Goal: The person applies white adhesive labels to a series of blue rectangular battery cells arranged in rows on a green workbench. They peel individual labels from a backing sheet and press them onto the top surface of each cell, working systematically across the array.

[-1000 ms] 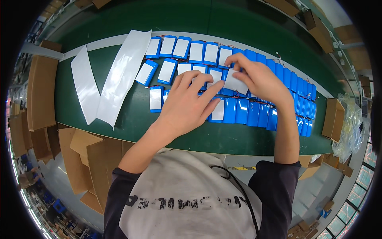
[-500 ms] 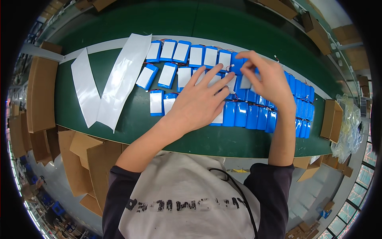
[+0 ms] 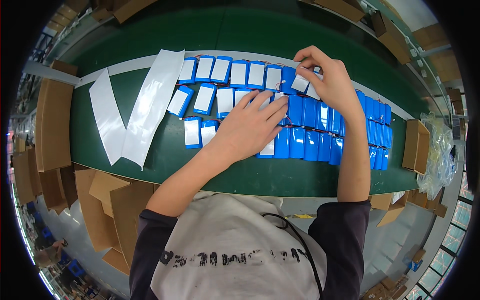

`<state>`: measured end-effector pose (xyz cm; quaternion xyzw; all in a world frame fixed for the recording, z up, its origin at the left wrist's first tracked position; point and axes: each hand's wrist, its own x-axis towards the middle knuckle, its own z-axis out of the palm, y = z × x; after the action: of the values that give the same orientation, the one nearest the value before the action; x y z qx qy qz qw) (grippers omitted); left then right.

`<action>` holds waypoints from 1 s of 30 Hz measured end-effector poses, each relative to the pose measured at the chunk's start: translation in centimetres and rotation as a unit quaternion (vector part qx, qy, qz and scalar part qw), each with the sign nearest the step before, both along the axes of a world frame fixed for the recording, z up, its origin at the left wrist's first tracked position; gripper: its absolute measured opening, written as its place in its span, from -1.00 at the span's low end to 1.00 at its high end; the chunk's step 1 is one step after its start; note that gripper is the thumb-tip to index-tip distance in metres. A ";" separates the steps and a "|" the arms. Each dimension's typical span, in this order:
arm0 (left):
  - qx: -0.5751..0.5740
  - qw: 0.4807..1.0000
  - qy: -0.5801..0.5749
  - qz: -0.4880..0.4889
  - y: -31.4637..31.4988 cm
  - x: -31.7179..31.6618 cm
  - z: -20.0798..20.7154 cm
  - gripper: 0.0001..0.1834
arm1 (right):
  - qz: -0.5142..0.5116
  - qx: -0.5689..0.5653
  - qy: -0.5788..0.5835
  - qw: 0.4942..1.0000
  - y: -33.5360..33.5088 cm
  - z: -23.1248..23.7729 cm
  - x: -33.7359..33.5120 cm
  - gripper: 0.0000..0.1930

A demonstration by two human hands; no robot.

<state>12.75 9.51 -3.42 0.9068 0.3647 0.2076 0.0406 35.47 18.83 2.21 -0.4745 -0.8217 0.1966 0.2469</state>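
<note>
Sheet pinched near blue packs
It is held in the right hand's grip; the left hand is spread open over them.

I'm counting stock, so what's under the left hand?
Parts of white-faced blue battery packs show around the left hand. Whatever lies directly beneath it is covered, so the count there can't be told.

Blue packs partly hidden beneath the left fingers, pale shirt cut off by the lower edge
</note>
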 end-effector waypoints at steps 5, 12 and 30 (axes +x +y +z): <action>-0.059 0.994 -0.084 0.030 -0.1 -1.0 0.6 -0.58 | 0.020 0.050 -0.105 0.993 -1.3 -0.3 0.4 -0.83; -0.055 0.997 -0.057 0.009 -1.9 -1.7 0.3 -0.66 | -0.006 -0.003 -0.177 0.984 -4.6 -0.7 -1.5 -0.74; -0.032 0.995 0.080 -0.040 0.4 -2.8 2.3 -0.63 | 0.034 0.111 -0.097 0.989 -7.8 -0.1 -2.7 -0.86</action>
<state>9.99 9.86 -1.15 0.9327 0.3363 0.1206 0.0490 32.76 11.03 2.08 -0.4332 -0.8741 0.0656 0.2099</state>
